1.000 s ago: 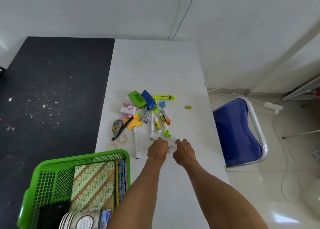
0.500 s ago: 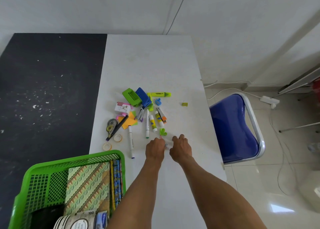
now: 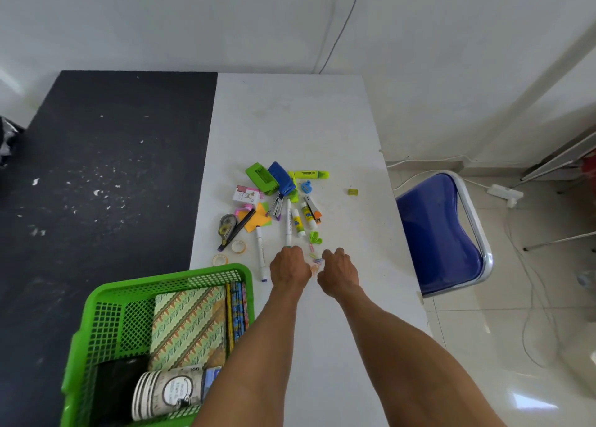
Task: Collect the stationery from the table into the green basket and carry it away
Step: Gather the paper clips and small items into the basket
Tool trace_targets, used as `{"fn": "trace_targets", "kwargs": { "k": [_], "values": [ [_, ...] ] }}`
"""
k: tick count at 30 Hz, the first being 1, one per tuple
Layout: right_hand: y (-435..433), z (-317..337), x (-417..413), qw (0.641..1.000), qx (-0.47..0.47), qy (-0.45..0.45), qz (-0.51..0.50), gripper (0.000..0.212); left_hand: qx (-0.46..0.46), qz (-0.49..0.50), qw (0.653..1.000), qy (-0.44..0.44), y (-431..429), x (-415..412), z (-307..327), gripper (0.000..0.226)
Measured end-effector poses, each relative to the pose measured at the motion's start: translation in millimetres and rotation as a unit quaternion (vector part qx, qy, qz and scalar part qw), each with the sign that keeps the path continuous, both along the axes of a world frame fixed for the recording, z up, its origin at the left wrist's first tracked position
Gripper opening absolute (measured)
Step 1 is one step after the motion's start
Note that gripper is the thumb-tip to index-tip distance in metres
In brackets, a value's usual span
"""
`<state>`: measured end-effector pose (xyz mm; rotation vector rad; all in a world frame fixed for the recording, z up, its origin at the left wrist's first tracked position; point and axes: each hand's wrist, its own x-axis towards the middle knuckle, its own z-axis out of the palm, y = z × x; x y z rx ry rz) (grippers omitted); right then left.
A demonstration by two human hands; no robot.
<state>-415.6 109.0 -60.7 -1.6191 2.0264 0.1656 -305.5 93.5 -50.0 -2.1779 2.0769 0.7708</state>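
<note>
Gathering the coloured paper clips (image 3: 316, 260) looks to be the step in hand. They lie loose on the white desk (image 3: 290, 120) in the gap between the left hand (image 3: 288, 267) and the right hand (image 3: 338, 271), at the near edge of the stationery scatter. Both hands show only their backs, knuckles up and fingers bent down toward the desk, so I cannot tell whether either pinches a clip or merely touches the surface. The clips are likely very light, thin and flat on a smooth top, hard to get a fingertip under. Herding them into a heap and pinching the heap should work better than chasing single ones. The white marker (image 3: 288, 223), its near end just beside the left hand, is stiff and round and may roll, so mid-barrel is the place to hold it. The green hole punch (image 3: 261, 176) and blue stapler (image 3: 282, 178) look heavier and rigid, best gripped across the body. The green basket (image 3: 167, 278) sits near left, already partly filled; its rim seems the firm place to lift.
</note>
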Motion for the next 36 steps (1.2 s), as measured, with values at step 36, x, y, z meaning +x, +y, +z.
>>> {"fn": "trace_targets", "kwargs": {
  "k": [36],
  "values": [
    [89.6, 48.5, 166.8, 0.998, -0.060, 0.002, -0.014, 0.034, 0.138, -0.147, 0.979, -0.015, 160.6, 175.4, 12.2, 0.021]
  ]
}}
